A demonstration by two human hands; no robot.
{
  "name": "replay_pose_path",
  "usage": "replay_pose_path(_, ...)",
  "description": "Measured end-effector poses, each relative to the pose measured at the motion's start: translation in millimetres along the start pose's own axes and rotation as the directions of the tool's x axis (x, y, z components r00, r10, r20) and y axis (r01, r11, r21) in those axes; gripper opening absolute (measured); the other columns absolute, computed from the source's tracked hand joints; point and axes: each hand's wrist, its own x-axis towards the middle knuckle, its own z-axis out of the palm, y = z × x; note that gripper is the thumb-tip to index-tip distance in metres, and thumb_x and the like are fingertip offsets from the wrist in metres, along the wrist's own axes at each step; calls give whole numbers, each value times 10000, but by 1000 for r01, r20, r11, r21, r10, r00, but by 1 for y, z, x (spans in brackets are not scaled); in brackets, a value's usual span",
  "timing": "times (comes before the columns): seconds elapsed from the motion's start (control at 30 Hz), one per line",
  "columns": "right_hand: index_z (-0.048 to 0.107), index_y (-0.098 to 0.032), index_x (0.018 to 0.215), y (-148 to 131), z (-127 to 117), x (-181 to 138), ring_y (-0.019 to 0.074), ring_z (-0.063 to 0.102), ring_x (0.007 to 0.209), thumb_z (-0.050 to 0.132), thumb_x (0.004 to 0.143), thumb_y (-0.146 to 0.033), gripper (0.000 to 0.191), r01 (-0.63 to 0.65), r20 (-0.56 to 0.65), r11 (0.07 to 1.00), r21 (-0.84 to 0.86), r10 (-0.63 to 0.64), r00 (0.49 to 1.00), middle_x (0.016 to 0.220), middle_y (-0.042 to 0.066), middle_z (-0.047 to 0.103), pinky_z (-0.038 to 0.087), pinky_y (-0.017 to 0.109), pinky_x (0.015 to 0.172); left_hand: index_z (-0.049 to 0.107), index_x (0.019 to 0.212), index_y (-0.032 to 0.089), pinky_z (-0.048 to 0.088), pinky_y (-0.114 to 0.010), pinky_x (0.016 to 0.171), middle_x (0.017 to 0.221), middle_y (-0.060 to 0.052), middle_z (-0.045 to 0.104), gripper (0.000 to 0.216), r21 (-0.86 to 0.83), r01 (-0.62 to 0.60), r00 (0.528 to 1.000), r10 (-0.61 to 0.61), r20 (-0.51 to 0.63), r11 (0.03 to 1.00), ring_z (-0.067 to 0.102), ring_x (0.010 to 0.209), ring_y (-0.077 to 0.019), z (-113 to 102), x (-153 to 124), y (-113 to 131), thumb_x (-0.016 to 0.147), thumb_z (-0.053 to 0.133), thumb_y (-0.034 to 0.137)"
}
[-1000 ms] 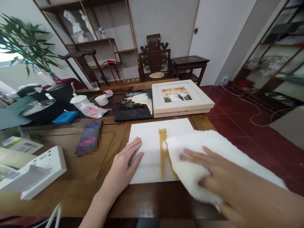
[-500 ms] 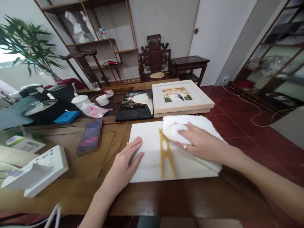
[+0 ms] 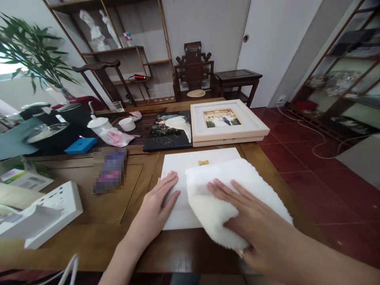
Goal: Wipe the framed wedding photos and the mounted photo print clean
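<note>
A white board (image 3: 175,158) with a yellow A-shaped stand (image 3: 203,162) on its face lies near the front edge of the wooden table. Flat against the board's left side rests my left hand (image 3: 157,202), open, its thumb apart from the fingers. My right hand (image 3: 246,217) presses a fluffy white cloth (image 3: 213,178) onto the board, its thumb bent at the cloth's near edge. The cloth covers most of the stand, so only the stand's top shows, along with the board's right part.
Beyond the board lie a black photo panel (image 3: 169,130) and a light wooden picture frame (image 3: 252,126). To the left are a white power strip (image 3: 56,209), a blue box (image 3: 80,145), a white teapot (image 3: 99,123) and a dark pot (image 3: 50,138). Red floor lies rightward.
My right hand has drawn the cloth down and nearer to me, over the legs of the yellow stand. The board's far right corner is uncovered. My left hand has stayed put.
</note>
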Motion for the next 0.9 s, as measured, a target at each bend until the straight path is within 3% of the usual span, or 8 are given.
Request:
replay_pose_path(0.1,657,-186,988,17,-3,5,307,140,1405,557,662,-115,348,-65,-78,996,-54,61,995,1518,135,261,88,570,1123,583,1213,155,351,-446,1104,1326,-96,559,347,-4,5,1000,-5,-2,1000,488,1261,-230,0,0,1,908,494,295)
replay_pose_path(0.23,622,-138,1053,50,-11,32,310,178,1399,535,749,-158,316,-101,-168,986,-131,78,983,1485,192,314,171,552,1116,591,1203,159,357,-440,1102,1326,-94,560,340,-5,20,1000,-20,12,1000,492,1258,-228,-1,0,1,905,496,293)
replay_pose_path(0.4,544,-143,1210,73,-16,59,306,203,1394,480,797,-148,419,-85,-179,983,-162,55,982,1370,160,497,204,549,1112,589,1203,161,369,-457,1091,1325,-98,560,342,-6,40,999,-40,19,999,499,1250,-237,-1,1,1,906,494,301)
replay_pose_path(0.47,556,-138,1198,68,-18,57,313,209,1392,478,776,-123,430,-81,-170,986,-149,55,984,1354,155,514,203,546,1114,591,1200,163,369,-463,1090,1325,-99,559,338,-11,45,999,-45,19,999,499,1250,-240,-2,1,1,907,492,300)
replay_pose_path(0.57,612,-141,1116,47,-18,40,321,187,1396,494,711,-82,426,-72,-133,995,-73,62,989,1431,152,425,204,544,1117,591,1198,162,364,-465,1093,1327,-103,557,336,-14,40,999,-39,17,999,495,1254,-240,-1,1,1,908,492,299)
replay_pose_path(0.7,680,-207,1006,12,3,7,353,184,1389,567,650,-115,385,-60,-31,996,62,62,998,1516,89,283,174,591,1109,577,1214,164,356,-472,1097,1329,-101,556,342,-10,14,1000,-14,6,1000,489,1260,-239,0,0,0,912,487,297)
replay_pose_path(0.8,702,-270,957,-2,24,-10,335,239,1378,594,659,-130,346,-44,-63,997,65,48,997,1483,26,360,214,561,1111,571,1221,161,365,-468,1094,1330,-101,555,350,-5,-2,1000,2,1,1000,491,1257,-242,-1,0,0,911,486,297)
replay_pose_path(0.9,698,-276,965,-2,23,-14,341,249,1374,584,666,-128,353,-18,-44,996,85,22,999,1488,18,350,216,569,1105,573,1223,167,370,-466,1091,1338,-96,549,355,1,11,1000,-11,15,1000,486,1261,-245,-1,0,0,910,487,310)
